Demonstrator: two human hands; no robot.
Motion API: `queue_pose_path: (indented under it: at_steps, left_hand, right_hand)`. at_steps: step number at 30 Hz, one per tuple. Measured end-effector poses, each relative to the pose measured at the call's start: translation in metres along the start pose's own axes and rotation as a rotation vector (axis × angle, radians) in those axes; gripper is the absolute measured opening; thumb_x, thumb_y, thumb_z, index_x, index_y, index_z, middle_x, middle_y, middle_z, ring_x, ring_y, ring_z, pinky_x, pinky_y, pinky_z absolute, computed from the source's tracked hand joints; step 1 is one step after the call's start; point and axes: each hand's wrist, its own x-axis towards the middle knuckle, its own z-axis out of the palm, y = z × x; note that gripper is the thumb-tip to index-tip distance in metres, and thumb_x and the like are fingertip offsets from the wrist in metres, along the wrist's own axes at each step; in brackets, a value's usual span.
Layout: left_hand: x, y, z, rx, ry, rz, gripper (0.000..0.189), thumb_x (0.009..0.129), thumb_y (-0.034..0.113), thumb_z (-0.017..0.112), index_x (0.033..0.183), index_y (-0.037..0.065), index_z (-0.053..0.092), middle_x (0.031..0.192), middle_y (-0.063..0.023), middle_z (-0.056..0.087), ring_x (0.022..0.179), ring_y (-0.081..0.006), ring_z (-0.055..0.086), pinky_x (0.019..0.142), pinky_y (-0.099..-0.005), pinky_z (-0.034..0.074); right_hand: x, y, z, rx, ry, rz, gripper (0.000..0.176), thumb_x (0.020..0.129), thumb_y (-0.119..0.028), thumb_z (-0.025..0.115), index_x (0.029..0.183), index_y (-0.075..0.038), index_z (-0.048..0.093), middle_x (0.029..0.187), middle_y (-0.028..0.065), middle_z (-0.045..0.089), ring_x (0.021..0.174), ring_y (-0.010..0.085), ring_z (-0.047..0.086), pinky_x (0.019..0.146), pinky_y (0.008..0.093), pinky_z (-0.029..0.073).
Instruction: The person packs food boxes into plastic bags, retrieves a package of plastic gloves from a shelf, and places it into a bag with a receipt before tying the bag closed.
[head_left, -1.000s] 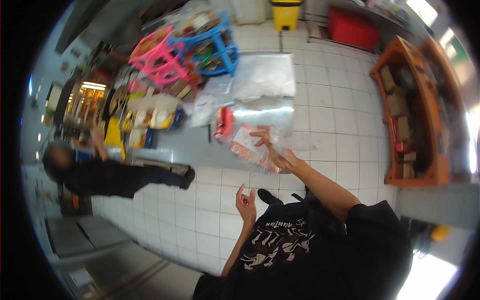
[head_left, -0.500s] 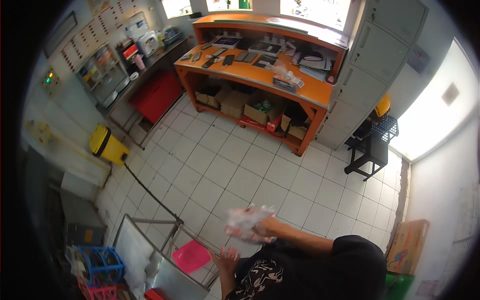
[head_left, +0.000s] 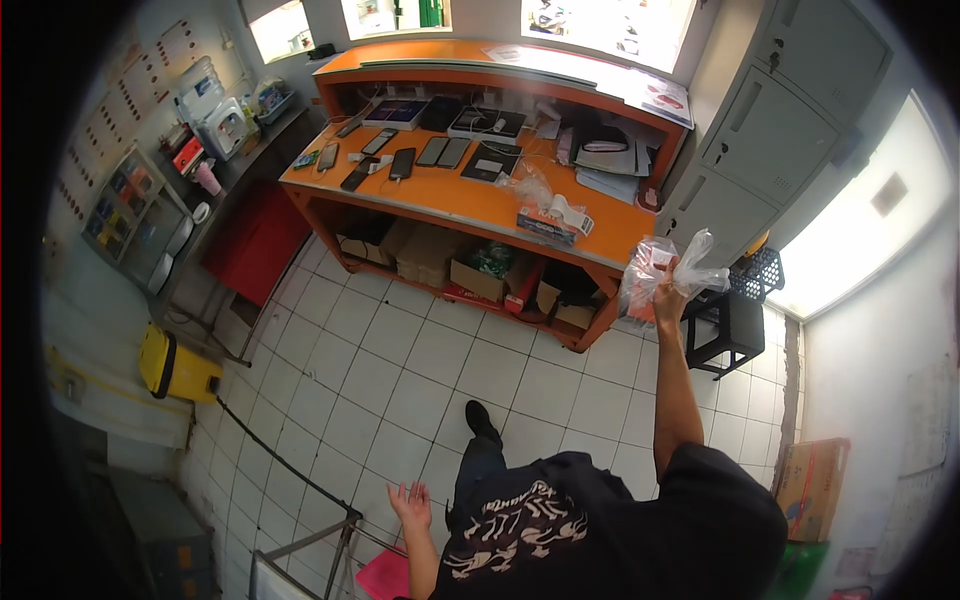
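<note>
My right hand (head_left: 668, 290) is closed around a crumpled clear plastic bag (head_left: 640, 275) with something reddish inside. It is held out at arm's length, between the orange desk's right end and the black stool. At the lower left my left hand (head_left: 412, 503) holds nothing, its fingers spread, above the tiled floor and near a pink object (head_left: 384, 574). On the orange desk (head_left: 400, 195) lie several phones, a blue-and-white box (head_left: 547, 226), papers and another clear plastic bag (head_left: 528, 188).
Grey lockers (head_left: 770, 120) stand right of the desk, with a black stool (head_left: 726, 330) beside them. A yellow bin (head_left: 178, 366) is at the left. A metal frame (head_left: 335, 532) stands low in front. A cardboard box (head_left: 815, 490) leans at the right wall.
My right hand has swung forward and to the right with the plastic bag. The view has moved nearer the desk, and a foot now shows on the floor. My left hand is still spread.
</note>
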Motion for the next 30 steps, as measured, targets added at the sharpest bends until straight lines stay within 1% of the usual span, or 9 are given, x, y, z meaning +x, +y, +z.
queue_pose_path:
  at_steps: [4,6,12,15,18,20,22,26,30]
  left_hand:
    - [0.044,0.034,0.222,0.529,-0.445,-0.104,0.084,0.092,0.055,0.06,0.154,0.015,0.02,0.127,-0.0155,0.051,0.109,-0.0288,0.058,0.088,-0.0397,0.05]
    - [0.062,0.033,0.326,0.849,-0.617,-0.009,0.085,0.092,0.049,0.063,0.155,0.014,0.018,0.131,-0.0165,0.051,0.112,-0.0275,0.057,0.089,-0.0399,0.049]
    - [0.082,-0.011,0.57,1.399,-1.108,0.305,0.083,0.088,0.035,0.073,0.152,0.007,0.029,0.124,-0.02,0.058,0.107,-0.0256,0.062,0.089,-0.0387,0.052]
    - [0.116,-0.06,0.635,1.397,-1.06,0.24,0.077,0.09,0.035,0.068,0.149,0.003,0.029,0.114,-0.0203,0.061,0.096,-0.0246,0.065,0.079,-0.0347,0.055]
    - [0.119,-0.102,0.652,1.204,-0.812,-0.009,0.068,0.093,0.039,0.061,0.139,-0.003,0.033,0.105,-0.0196,0.062,0.087,-0.0233,0.066,0.068,-0.0314,0.056]
    - [0.112,-0.112,0.676,1.053,-0.647,-0.075,0.063,0.094,0.04,0.057,0.133,-0.005,0.035,0.1,-0.019,0.062,0.082,-0.0227,0.066,0.064,-0.0303,0.056]
    - [0.1,-0.119,0.687,1.109,-0.489,0.204,0.063,0.095,0.046,0.054,0.126,-0.005,0.037,0.099,-0.0186,0.063,0.083,-0.023,0.066,0.065,-0.0317,0.055]
    - [0.1,-0.12,0.718,1.15,-0.676,0.615,0.048,0.099,0.032,0.054,0.127,-0.005,0.044,0.102,-0.0187,0.065,0.088,-0.0248,0.066,0.078,-0.0357,0.052]
    - [0.121,-0.133,0.743,1.18,-0.682,0.522,0.041,0.1,0.026,0.054,0.125,-0.005,0.049,0.101,-0.0186,0.066,0.09,-0.026,0.066,0.081,-0.0357,0.05]
  right_hand:
    - [0.051,0.03,0.031,-0.097,-0.014,-0.032,0.049,0.105,-0.036,0.04,0.093,0.001,0.069,0.091,0.0182,0.069,0.084,0.0342,0.066,0.078,0.0444,0.049]
    - [0.077,0.029,0.039,0.003,-0.085,0.466,0.059,0.104,-0.045,0.038,0.088,0.002,0.069,0.087,0.0185,0.07,0.085,0.0369,0.066,0.079,0.0463,0.048]
    - [0.112,0.052,0.074,-0.018,-0.139,0.549,0.074,0.102,-0.058,0.033,0.085,0.002,0.072,0.075,0.0121,0.068,0.074,0.0243,0.063,0.077,0.0366,0.048]
    - [0.123,0.066,0.113,-0.01,-0.213,0.705,0.069,0.102,-0.057,0.035,0.097,0.001,0.071,0.083,0.0123,0.069,0.077,0.0242,0.062,0.078,0.0367,0.048]
    - [0.097,0.092,0.138,0.01,-0.276,0.456,0.057,0.104,-0.049,0.039,0.111,0.001,0.066,0.096,0.0131,0.069,0.088,0.0234,0.063,0.084,0.0368,0.048]
    - [0.075,0.136,0.17,0.454,-0.144,0.441,0.047,0.105,-0.04,0.043,0.121,0.001,0.06,0.108,0.0143,0.066,0.099,0.0214,0.062,0.09,0.0353,0.048]
    - [0.076,0.142,0.182,0.45,-0.17,0.459,0.042,0.105,-0.033,0.046,0.123,0.002,0.059,0.117,0.0142,0.064,0.111,0.0214,0.059,0.098,0.0355,0.045]
    - [0.108,0.079,0.186,0.264,-0.097,0.792,0.047,0.105,-0.034,0.046,0.126,0.006,0.057,0.13,0.0167,0.057,0.121,0.0245,0.052,0.106,0.0364,0.039]
    - [0.118,0.072,0.193,0.359,-0.039,0.945,0.057,0.104,-0.045,0.04,0.137,0.001,0.05,0.135,0.0127,0.055,0.12,0.0236,0.055,0.103,0.0348,0.042]
